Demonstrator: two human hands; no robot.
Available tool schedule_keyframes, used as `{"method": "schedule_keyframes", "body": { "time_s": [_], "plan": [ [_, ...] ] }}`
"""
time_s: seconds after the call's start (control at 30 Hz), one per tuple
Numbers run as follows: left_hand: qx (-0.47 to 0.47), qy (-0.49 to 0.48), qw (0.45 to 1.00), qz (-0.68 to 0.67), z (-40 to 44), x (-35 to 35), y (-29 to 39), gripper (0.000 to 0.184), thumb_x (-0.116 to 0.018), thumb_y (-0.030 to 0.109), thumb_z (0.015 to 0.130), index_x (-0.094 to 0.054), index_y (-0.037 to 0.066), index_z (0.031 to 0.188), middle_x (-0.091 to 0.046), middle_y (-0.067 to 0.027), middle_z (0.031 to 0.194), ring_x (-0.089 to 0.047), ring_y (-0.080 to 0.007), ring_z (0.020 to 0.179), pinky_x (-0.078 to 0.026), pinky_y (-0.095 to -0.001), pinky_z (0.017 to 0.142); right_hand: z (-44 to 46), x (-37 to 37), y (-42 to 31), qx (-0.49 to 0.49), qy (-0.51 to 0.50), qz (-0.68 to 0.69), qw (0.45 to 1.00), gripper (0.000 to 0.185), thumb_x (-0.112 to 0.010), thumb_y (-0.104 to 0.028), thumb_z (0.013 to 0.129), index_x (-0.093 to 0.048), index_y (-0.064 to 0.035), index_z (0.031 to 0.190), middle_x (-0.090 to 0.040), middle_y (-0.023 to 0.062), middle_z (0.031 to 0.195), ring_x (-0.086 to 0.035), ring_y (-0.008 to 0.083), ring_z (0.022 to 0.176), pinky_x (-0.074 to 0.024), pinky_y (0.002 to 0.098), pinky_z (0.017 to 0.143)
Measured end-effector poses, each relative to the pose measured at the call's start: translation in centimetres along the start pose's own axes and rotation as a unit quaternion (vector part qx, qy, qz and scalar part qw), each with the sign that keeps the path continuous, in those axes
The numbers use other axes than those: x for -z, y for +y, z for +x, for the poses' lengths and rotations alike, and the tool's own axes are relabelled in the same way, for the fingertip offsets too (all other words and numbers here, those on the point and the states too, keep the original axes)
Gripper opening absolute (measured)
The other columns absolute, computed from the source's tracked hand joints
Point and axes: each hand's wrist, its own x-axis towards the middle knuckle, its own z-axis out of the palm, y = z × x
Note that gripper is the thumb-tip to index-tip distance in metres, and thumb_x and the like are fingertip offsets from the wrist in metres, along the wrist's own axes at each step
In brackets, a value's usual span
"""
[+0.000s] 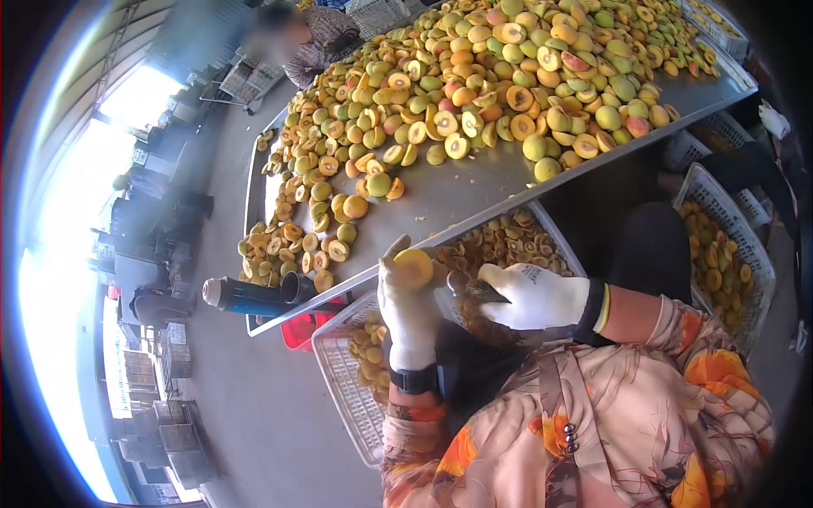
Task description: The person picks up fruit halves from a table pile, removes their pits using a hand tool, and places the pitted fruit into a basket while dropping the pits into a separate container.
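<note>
My left hand [408,296], in a white glove, is closed around a yellow-orange fruit half [412,269] above the table's front edge. Just to its right, my right hand [529,296], also gloved, grips a small metal tool with a dark handle [487,292]; the tool's head is close to the fruit. Beneath the hands, a crate [555,233] holds many brownish pits or fruit pieces. A white crate [343,368] with fruit halves stands at lower left, partly behind my left arm.
A metal table [474,182] bears a large heap of halved fruit. A blue bottle [246,296] and a red container [301,332] are by its left corner. Another fruit crate [754,245] stands at right. A person [326,38] is across the table.
</note>
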Motion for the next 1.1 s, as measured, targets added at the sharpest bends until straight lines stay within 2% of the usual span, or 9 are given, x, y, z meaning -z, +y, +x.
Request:
{"method": "schedule_keyframes", "body": {
  "time_s": [0.1,0.2,0.53,0.67,0.73,0.8,0.83,1.0,1.1],
  "plan": [
    [-0.086,-0.012,0.987,0.134,-2.4,-0.5,-0.5,0.063,-0.046,0.054,0.107,-0.052,0.000,0.140,-0.066,-0.0132,0.108,-0.062,-0.0200,0.086,-0.053,-0.0319,0.077,0.1,-1.7,-1.0,0.052,0.030,0.026,0.998,0.027,-0.068,-0.020,0.092,-0.051,-0.0035,0.105,-0.066,0.0249,0.079,-0.067,0.0470,0.074,-0.0495,0.0521,0.062],
    [-0.013,0.005,0.999,-0.042,-4.7,-2.4,0.9,0.063,-0.045,0.053,0.107,-0.054,-0.001,0.138,-0.066,-0.0118,0.108,-0.063,-0.0196,0.089,-0.053,-0.0310,0.078,0.0,-2.6,-1.9,0.082,0.061,0.034,0.994,0.024,-0.068,-0.017,0.093,-0.051,-0.0031,0.103,-0.067,0.0234,0.081,-0.067,0.0454,0.074,-0.0502,0.0502,0.061],
    [-0.098,0.036,0.994,-0.007,-7.3,-4.7,2.0,0.060,-0.045,0.051,0.108,-0.057,-0.002,0.134,-0.064,-0.0094,0.109,-0.062,-0.0158,0.091,-0.053,-0.0295,0.080,-1.9,-2.8,-3.8,0.058,0.104,0.073,0.990,0.024,-0.068,-0.016,0.094,-0.054,-0.0004,0.106,-0.069,0.0222,0.082,-0.069,0.0434,0.075,-0.0528,0.0477,0.061],
    [-0.094,0.052,0.994,0.006,-7.3,-4.6,1.8,0.055,-0.045,0.048,0.110,-0.058,-0.001,0.132,-0.064,-0.0091,0.108,-0.062,-0.0143,0.088,-0.053,-0.0280,0.079,-1.9,-1.8,-5.0,0.005,0.080,0.042,0.996,0.024,-0.066,-0.018,0.095,-0.054,-0.0004,0.106,-0.069,0.0237,0.081,-0.069,0.0437,0.073,-0.0516,0.0495,0.059],
    [-0.096,0.056,0.993,0.039,-7.5,-4.4,1.8,0.052,-0.045,0.046,0.110,-0.059,-0.001,0.130,-0.064,-0.0083,0.105,-0.061,-0.0129,0.086,-0.053,-0.0273,0.077,-2.0,-2.4,-3.6,0.067,0.061,-0.060,0.994,0.024,-0.066,-0.017,0.094,-0.053,-0.0005,0.106,-0.067,0.0248,0.077,-0.068,0.0442,0.071,-0.0512,0.0505,0.058],
    [-0.118,0.050,0.989,0.074,-7.1,-3.8,1.5,0.049,-0.045,0.043,0.110,-0.060,0.000,0.129,-0.065,-0.0072,0.101,-0.060,-0.0113,0.083,-0.052,-0.0265,0.075,-1.7,-1.6,-4.1,0.041,0.056,0.012,0.998,0.025,-0.065,-0.016,0.091,-0.052,-0.0007,0.106,-0.065,0.0262,0.070,-0.067,0.0451,0.067,-0.0511,0.0518,0.058],
    [-0.193,0.051,0.975,0.093,-6.3,-3.5,0.5,0.044,-0.046,0.039,0.111,-0.061,0.000,0.127,-0.066,-0.0051,0.095,-0.058,-0.0095,0.079,-0.050,-0.0252,0.072,-1.6,-1.3,-4.5,0.025,0.041,0.000,0.999,0.026,-0.065,-0.016,0.091,-0.052,-0.0004,0.106,-0.064,0.0263,0.070,-0.067,0.0451,0.067,-0.0512,0.0518,0.058],
    [-0.184,0.041,0.974,0.125,-6.2,-3.1,1.0,0.040,-0.046,0.034,0.111,-0.062,0.000,0.123,-0.065,-0.0039,0.091,-0.058,-0.0097,0.079,-0.048,-0.0248,0.073,-1.3,-2.2,-3.5,0.041,0.036,0.003,0.998,0.030,-0.069,-0.019,0.090,-0.051,0.0012,0.103,-0.065,0.0262,0.072,-0.067,0.0456,0.068,-0.0513,0.0521,0.059],
    [-0.196,0.043,0.972,0.122,-6.0,-3.1,1.6,0.041,-0.045,0.034,0.111,-0.062,-0.001,0.123,-0.066,-0.0053,0.095,-0.059,-0.0112,0.082,-0.049,-0.0259,0.076,-0.5,-1.7,-3.8,0.046,0.008,0.074,0.996,0.029,-0.067,-0.017,0.090,-0.053,0.0047,0.105,-0.067,0.0300,0.082,-0.068,0.0480,0.079,-0.0532,0.0513,0.068]
  ]
}}
